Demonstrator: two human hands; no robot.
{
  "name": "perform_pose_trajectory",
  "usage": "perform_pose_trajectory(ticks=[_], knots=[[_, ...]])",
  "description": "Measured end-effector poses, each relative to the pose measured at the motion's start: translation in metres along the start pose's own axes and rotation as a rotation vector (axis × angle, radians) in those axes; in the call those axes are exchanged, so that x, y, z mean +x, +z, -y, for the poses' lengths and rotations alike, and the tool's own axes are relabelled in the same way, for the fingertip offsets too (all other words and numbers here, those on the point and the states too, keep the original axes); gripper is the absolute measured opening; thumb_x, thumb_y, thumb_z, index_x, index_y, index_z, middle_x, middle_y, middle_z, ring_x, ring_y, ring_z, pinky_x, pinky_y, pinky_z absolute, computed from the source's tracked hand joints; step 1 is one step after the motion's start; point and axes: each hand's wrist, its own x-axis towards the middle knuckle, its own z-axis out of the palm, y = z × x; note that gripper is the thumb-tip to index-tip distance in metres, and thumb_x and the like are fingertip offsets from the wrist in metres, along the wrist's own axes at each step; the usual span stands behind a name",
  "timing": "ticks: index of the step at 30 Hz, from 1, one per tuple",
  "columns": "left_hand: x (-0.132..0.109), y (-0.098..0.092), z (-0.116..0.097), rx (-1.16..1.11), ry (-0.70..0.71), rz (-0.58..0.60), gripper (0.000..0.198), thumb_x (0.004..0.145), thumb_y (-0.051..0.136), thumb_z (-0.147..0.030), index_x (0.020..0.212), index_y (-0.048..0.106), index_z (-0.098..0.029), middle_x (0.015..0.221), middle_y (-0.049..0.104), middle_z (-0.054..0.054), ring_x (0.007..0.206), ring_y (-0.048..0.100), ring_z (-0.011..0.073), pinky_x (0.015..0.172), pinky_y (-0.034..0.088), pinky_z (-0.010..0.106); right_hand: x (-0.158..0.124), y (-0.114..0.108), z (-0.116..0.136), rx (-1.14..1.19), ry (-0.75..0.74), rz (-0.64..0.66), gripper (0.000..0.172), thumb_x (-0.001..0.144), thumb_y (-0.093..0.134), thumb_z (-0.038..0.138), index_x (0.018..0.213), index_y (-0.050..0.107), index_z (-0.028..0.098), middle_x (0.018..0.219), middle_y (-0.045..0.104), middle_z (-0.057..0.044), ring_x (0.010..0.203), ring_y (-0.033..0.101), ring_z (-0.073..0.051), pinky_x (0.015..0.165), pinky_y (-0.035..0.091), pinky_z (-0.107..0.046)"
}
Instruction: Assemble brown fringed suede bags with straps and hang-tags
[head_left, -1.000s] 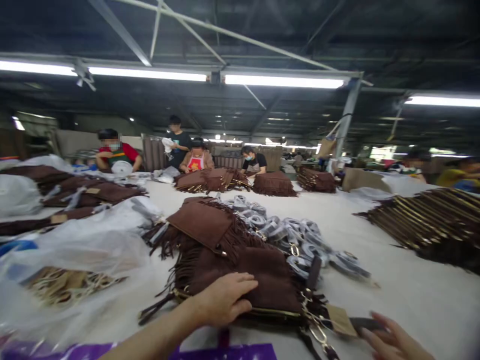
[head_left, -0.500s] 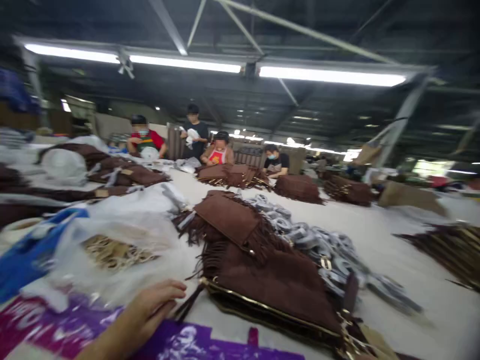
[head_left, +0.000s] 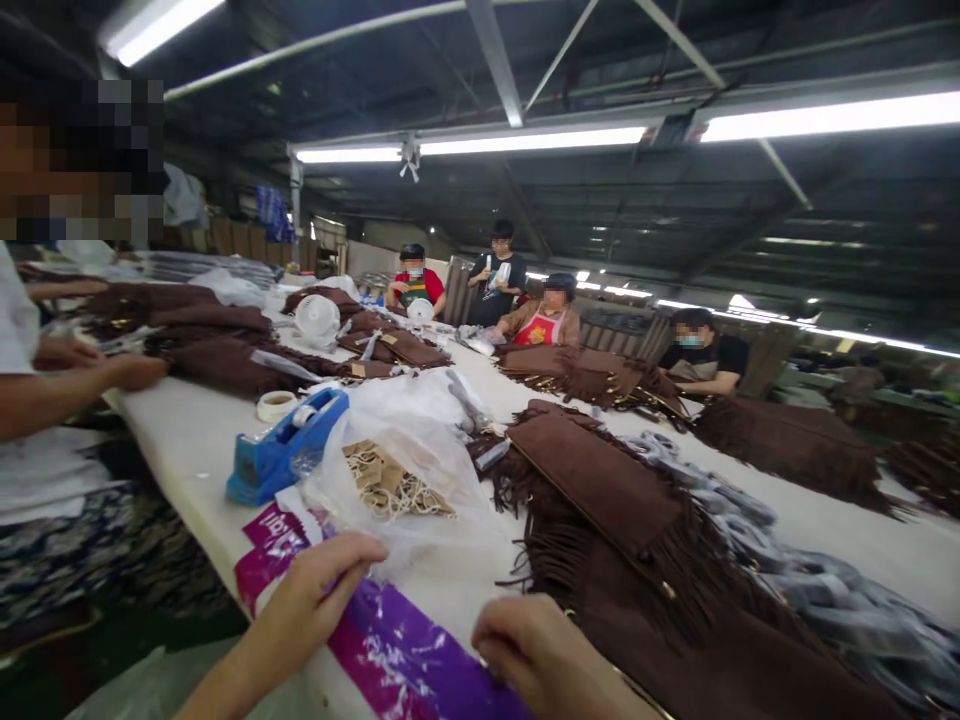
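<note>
Right at the near edge of the long white table (head_left: 187, 440), the purple bag (head_left: 420, 660) lies flat under our hands. Our left hand (head_left: 322, 590) rests on its left end, fingers bent; whether they pinch it we cannot tell. Our right hand (head_left: 547, 660) is clenched at its right end, beside a stack of fringed bags (head_left: 675, 600). Just beyond lie one clear bag (head_left: 405, 450) of tags, one tape dispenser (head_left: 281, 458) and one tape roll (head_left: 276, 405). One co-worker (head_left: 45, 400) stands at the left and four people (head_left: 551, 310) work at the table's far end, under strip lights (head_left: 540, 140) in a factory hall.
</note>
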Motion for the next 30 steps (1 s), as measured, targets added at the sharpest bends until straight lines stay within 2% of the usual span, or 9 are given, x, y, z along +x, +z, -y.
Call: perform_pose_trajectory(ticks=[3,6,12,15,18,21,25,27,30], knots=[[0.023,0.011,0.0,-0.042,0.004,0.119,0.024,0.079,0.062,-0.023,0.096,0.078,-0.03,0.104,0.076,0.003,0.102,0.066,0.0263,0.099,0.045,0.036,0.044,0.015,0.016,-0.137,-0.009,-0.034,0.023,0.084,0.052,0.013,0.09,0.073,0.02,0.089,0.074,-0.005,0.088,0.065,-0.022,0.079,0.043,-0.028],[0.038,0.018,0.01,-0.091,-0.027,0.177,0.027,0.082,0.057,-0.021,0.097,0.078,-0.028,0.104,0.076,0.004,0.102,0.066,0.0263,0.098,0.044,0.036,0.067,0.032,0.017,-0.177,0.03,-0.086,0.023,0.082,0.054,0.007,0.097,0.069,0.017,0.094,0.072,-0.007,0.092,0.064,-0.021,0.082,0.042,-0.027],[0.041,0.022,0.02,-0.021,0.007,0.312,0.028,0.083,0.061,-0.022,0.106,0.075,-0.031,0.109,0.074,0.003,0.105,0.062,0.0263,0.097,0.039,0.033,0.075,0.053,0.018,-0.339,0.112,-0.103,0.01,0.085,0.06,0.015,0.093,0.066,0.018,0.096,0.069,-0.006,0.088,0.066,-0.022,0.074,0.046,-0.027],[0.041,0.026,0.015,0.041,0.129,0.35,0.023,0.081,0.067,-0.025,0.1,0.076,-0.033,0.094,0.075,0.004,0.091,0.063,0.025,0.086,0.041,0.028,0.083,0.057,0.027,-0.492,0.138,-0.047,0.021,0.093,0.047,0.014,0.106,0.064,0.017,0.103,0.069,-0.01,0.091,0.068,-0.025,0.072,0.049,-0.031],[0.042,0.03,0.018,0.105,0.184,0.345,0.021,0.082,0.066,-0.026,0.098,0.076,-0.033,0.087,0.075,0.003,0.082,0.065,0.0235,0.078,0.043,0.025,0.085,0.053,0.042,-0.575,0.154,0.023,0.029,0.087,0.049,0.009,0.112,0.063,0.012,0.104,0.071,-0.016,0.089,0.07,-0.028,0.07,0.051,-0.034],[0.044,0.032,0.032,0.201,0.222,0.342,0.028,0.085,0.062,-0.029,0.11,0.073,-0.035,0.091,0.077,0.002,0.083,0.068,0.0234,0.077,0.047,0.024,0.064,0.033,0.053,-0.61,0.16,0.094,0.025,0.076,0.061,0.013,0.1,0.07,0.01,0.093,0.073,-0.019,0.083,0.07,-0.032,0.067,0.05,-0.036],[0.049,0.032,0.051,0.369,0.373,0.352,0.036,0.091,0.05,-0.031,0.123,0.066,-0.035,0.107,0.076,0.003,0.091,0.071,0.0231,0.083,0.052,0.026,-0.005,-0.013,0.046,-0.584,0.297,0.144,0.017,0.074,0.056,0.015,0.079,0.073,0.013,0.082,0.075,-0.017,0.073,0.069,-0.03,0.06,0.045,-0.033],[0.052,0.031,0.052,0.487,0.438,0.378,0.039,0.093,0.044,-0.029,0.126,0.064,-0.034,0.112,0.074,0.004,0.094,0.071,0.0227,0.086,0.053,0.027,-0.046,-0.034,0.029,-0.482,0.348,0.012,0.017,0.07,0.053,0.011,0.071,0.068,0.018,0.078,0.073,-0.008,0.074,0.066,-0.024,0.062,0.04,-0.028],[0.053,0.029,0.045,0.653,0.484,0.355,0.042,0.091,0.04,-0.023,0.122,0.067,-0.03,0.11,0.074,0.007,0.095,0.071,0.0249,0.087,0.055,0.032,-0.095,-0.051,-0.002,-0.319,0.392,-0.224,0.018,0.075,0.046,0.01,0.065,0.058,0.019,0.068,0.065,-0.001,0.067,0.058,-0.016,0.059,0.035,-0.024]])
